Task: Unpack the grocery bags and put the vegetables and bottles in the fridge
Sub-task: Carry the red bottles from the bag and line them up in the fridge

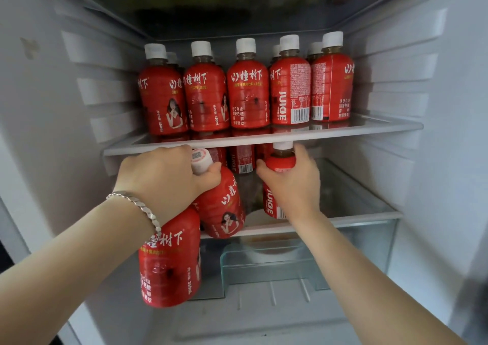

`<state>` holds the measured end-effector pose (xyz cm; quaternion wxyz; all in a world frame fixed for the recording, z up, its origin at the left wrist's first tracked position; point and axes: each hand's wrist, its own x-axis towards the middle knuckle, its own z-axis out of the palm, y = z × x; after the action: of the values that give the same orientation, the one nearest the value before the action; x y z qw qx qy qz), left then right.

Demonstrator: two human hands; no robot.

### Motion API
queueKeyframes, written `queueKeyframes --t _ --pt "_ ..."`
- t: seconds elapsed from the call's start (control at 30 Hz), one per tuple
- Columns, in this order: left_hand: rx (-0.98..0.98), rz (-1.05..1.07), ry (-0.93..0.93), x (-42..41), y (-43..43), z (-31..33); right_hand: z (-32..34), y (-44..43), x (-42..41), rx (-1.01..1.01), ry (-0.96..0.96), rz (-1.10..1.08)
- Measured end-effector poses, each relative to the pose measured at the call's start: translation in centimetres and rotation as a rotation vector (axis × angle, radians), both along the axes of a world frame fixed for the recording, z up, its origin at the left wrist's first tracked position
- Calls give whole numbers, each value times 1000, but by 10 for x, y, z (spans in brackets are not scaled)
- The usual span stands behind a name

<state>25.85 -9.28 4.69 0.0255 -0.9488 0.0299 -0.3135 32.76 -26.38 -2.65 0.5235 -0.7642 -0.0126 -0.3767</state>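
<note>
Left hand (161, 175) grips two red bottles (221, 199); right hand (293, 183) clasps an upright bottle (280, 159), probably touching lower shelf (343, 219).

Red-labelled juice bottles with white caps (245, 85) stand upright in a front row of five on the fridge's upper glass shelf (264, 136), with more caps showing behind them. On the lower shelf (343, 216) one bottle (277, 183) stands upright, while another (221, 199) is tilted, its cap leaning left, base at the shelf's front edge. A third bottle (169, 260) hangs in front of the fridge below the shelf edge, and more labels (241, 159) show at the back.
</note>
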Motion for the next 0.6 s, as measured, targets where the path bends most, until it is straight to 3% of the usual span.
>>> queueKeyframes --t 0.17,0.3,0.37,0.5,0.6 --pt "25 5 -10 2 0 0 4 19 41 -72 94 148" --pt "56 27 -34 2 0 -1 17 35 65 -422 470 84" --pt "54 32 -39 2 1 -2 20 41 74 -500 586 117" --pt "22 15 -20 3 2 -2 20 34 83 -415 608 277" --pt "16 9 -7 3 3 -2 17 21 60 -309 512 401"
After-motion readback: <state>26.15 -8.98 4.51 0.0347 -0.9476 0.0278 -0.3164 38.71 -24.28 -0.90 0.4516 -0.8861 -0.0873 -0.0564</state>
